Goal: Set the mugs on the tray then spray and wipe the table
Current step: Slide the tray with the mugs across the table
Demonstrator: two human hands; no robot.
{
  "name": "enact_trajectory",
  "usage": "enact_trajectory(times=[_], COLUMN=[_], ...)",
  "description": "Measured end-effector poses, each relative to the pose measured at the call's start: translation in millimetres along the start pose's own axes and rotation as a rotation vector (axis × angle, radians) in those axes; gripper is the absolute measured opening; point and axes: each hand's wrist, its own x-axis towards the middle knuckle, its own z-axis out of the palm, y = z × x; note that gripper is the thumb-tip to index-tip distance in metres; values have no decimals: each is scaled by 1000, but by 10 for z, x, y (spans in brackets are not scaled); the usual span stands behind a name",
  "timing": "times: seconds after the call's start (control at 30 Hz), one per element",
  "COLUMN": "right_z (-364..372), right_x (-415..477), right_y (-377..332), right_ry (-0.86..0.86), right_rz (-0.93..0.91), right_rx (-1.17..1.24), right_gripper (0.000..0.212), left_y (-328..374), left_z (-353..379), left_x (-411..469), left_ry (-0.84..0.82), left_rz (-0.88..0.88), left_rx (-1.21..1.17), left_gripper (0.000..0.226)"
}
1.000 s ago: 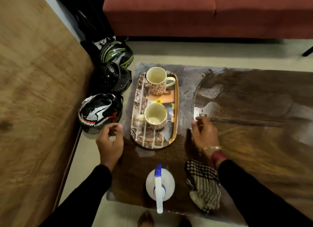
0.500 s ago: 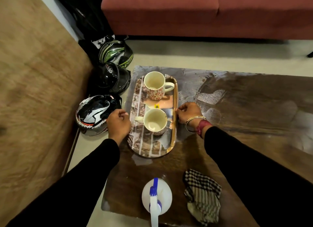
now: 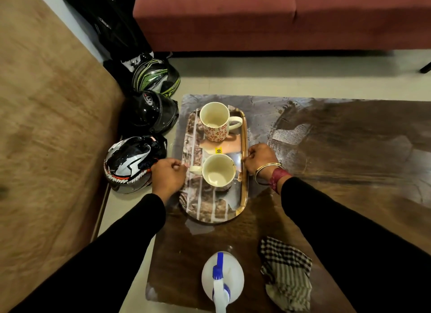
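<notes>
An oval printed tray [image 3: 205,210] lies on the left end of the dark wooden table [image 3: 338,154]. Two cream mugs with red flower patterns stand on it: the far mug [image 3: 215,121] with its handle to the right, the near mug [image 3: 218,170] with its handle to the left. My left hand [image 3: 169,175] grips the tray's left rim, and my right hand [image 3: 260,158] grips its right rim. A white spray bottle [image 3: 221,275] with a blue nozzle stands at the table's near edge. Beside it lies a crumpled checked cloth [image 3: 286,273].
Three motorbike helmets sit on the floor left of the table: a white-and-black one [image 3: 130,163], a black one [image 3: 149,112] and a green-striped one [image 3: 155,77]. A red sofa [image 3: 279,16] stands behind. A brown surface [image 3: 46,137] fills the left side.
Both hands came in from near the table's front to the tray's sides and closed on its rims. The mugs, bottle and cloth stayed where they were.
</notes>
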Motion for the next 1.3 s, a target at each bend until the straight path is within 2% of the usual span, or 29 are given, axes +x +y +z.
enact_trajectory(times=[0.3,0.47,0.53,0.67,0.97,1.3], right_z=[-333,-848,-1089,-1630,-2569,-3333], right_x=[-74,-129,-168,-296,-570,-544], right_y=[259,613,782,1157,2089,3017], right_ry=[66,111,124,155,193,227], right_rz=[-1,14,9,56,165,203], right_rx=[-8,-3,-24,-38,-56,-165], right_gripper=[19,6,6,9,15,12], left_y=[298,697,882,1251,1983,2647], left_z=[97,351,505,917,1737,2600], left_x=[-118,-269,-335,-508,-1027,-1681], left_ry=[-49,-143,-178,-253,-536,-582], left_rz=[84,117,120,113,71,3], left_rx=[-23,-67,-84,-116,-170,-245], left_gripper=[19,23,21,32,21,20])
